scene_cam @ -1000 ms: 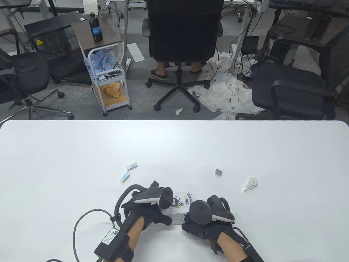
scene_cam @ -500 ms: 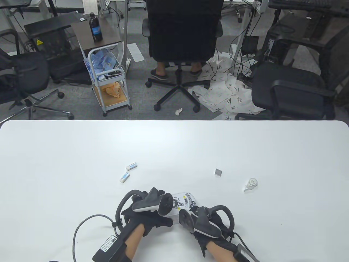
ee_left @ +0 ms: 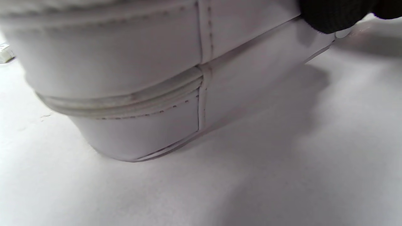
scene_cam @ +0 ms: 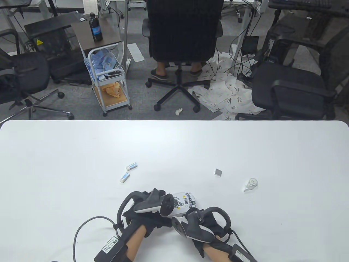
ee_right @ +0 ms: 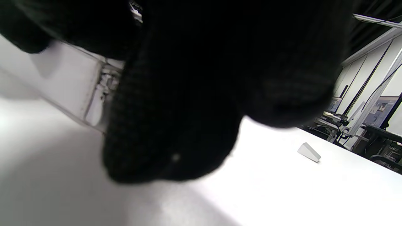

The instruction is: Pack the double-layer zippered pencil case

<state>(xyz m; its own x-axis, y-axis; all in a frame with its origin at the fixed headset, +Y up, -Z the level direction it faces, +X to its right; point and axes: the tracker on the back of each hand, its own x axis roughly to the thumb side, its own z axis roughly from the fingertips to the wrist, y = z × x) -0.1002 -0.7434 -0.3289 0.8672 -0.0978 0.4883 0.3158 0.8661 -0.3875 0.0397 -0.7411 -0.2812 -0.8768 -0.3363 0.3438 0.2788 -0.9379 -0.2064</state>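
Observation:
The white pencil case (scene_cam: 186, 201), printed "STACKING FUN", lies at the near middle of the table. My left hand (scene_cam: 151, 217) holds its left end, fingers hidden under the tracker. The left wrist view shows the case's stitched side and zipper seam (ee_left: 141, 78), with a gloved fingertip (ee_left: 329, 17) on its top edge. My right hand (scene_cam: 190, 220) is turned on its side and curled against the case's near right end. In the right wrist view the black glove (ee_right: 204, 94) fills the frame in front of the case (ee_right: 72, 78); what the fingers pinch is hidden.
Two small erasers (scene_cam: 131, 166) (scene_cam: 124, 177) lie left of and beyond the case. A grey block (scene_cam: 218, 172) and a white correction tape (scene_cam: 250, 184) lie to the right. The block also shows in the right wrist view (ee_right: 309, 152). A glove cable (scene_cam: 81, 226) loops at near left.
My right hand has rolled onto its side and slid left along the case's near edge. The case's right end has swung slightly away. My left hand has barely moved.

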